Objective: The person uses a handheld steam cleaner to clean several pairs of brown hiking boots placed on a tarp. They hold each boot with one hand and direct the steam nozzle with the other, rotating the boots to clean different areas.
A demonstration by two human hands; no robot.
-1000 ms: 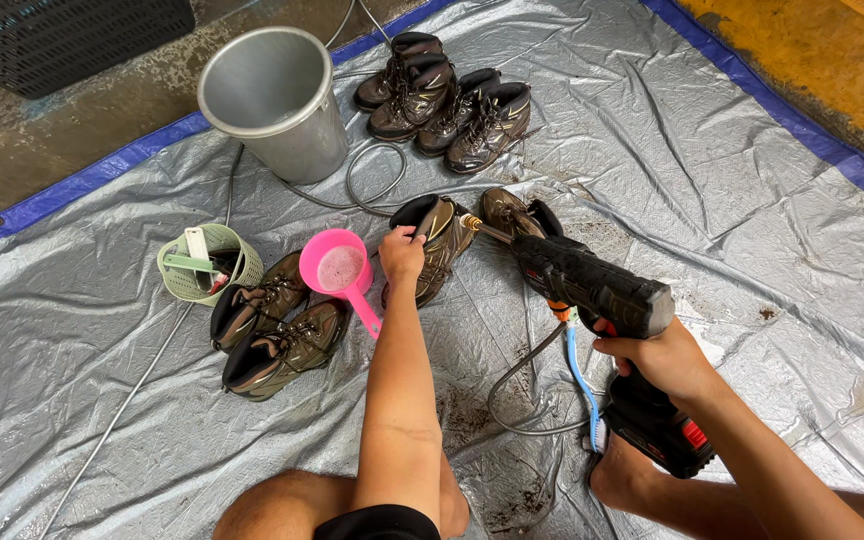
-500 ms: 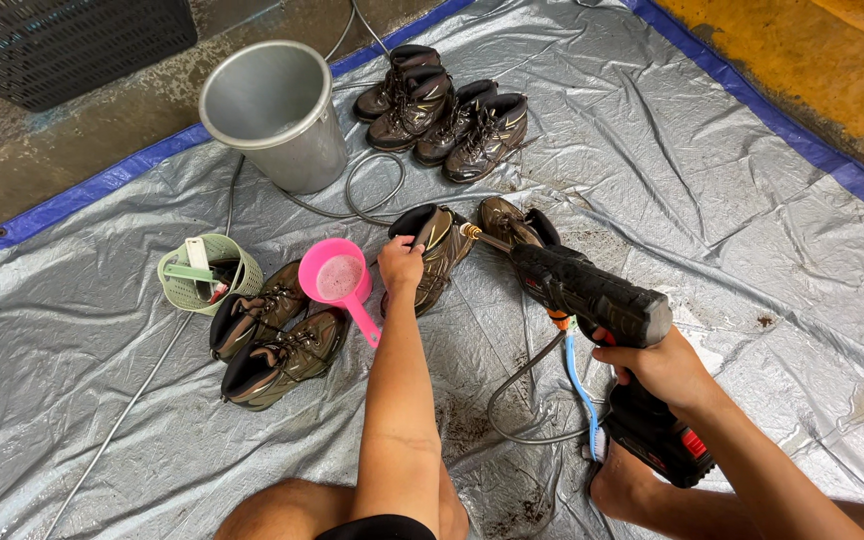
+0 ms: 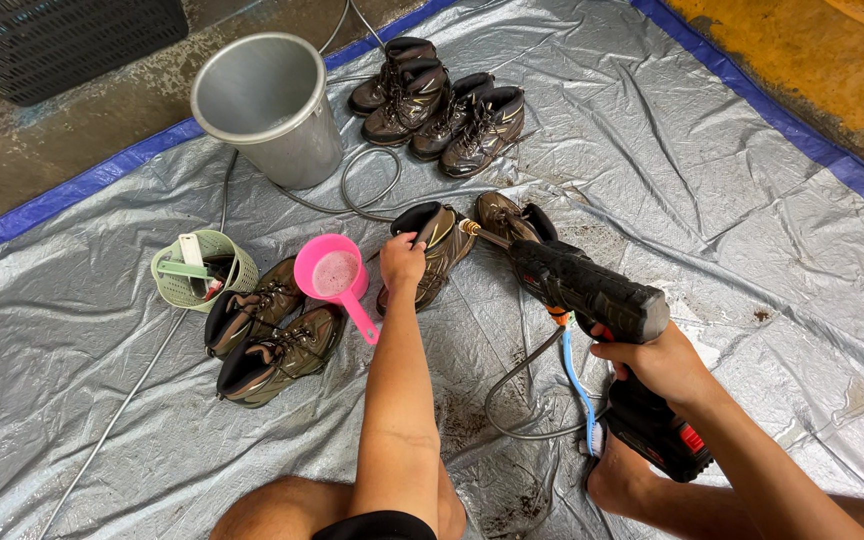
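On a wet silver tarp (image 3: 712, 200), the left hand (image 3: 402, 262) grips a muddy boot (image 3: 434, 250) while the right hand (image 3: 657, 360), closed on a black spray gun (image 3: 582, 290), aims its nozzle at it. Rinsing seems underway; turning the boot comes next.

A crinkled silver tarp (image 3: 712, 200) with blue edging covers wet concrete floor (image 3: 42, 150) — daylight, soft.

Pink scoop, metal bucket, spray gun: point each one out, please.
pink scoop (image 3: 332, 272), head view, on its bowl.
metal bucket (image 3: 297, 150), head view, on its outer wall.
spray gun (image 3: 592, 290), head view, on its black body.
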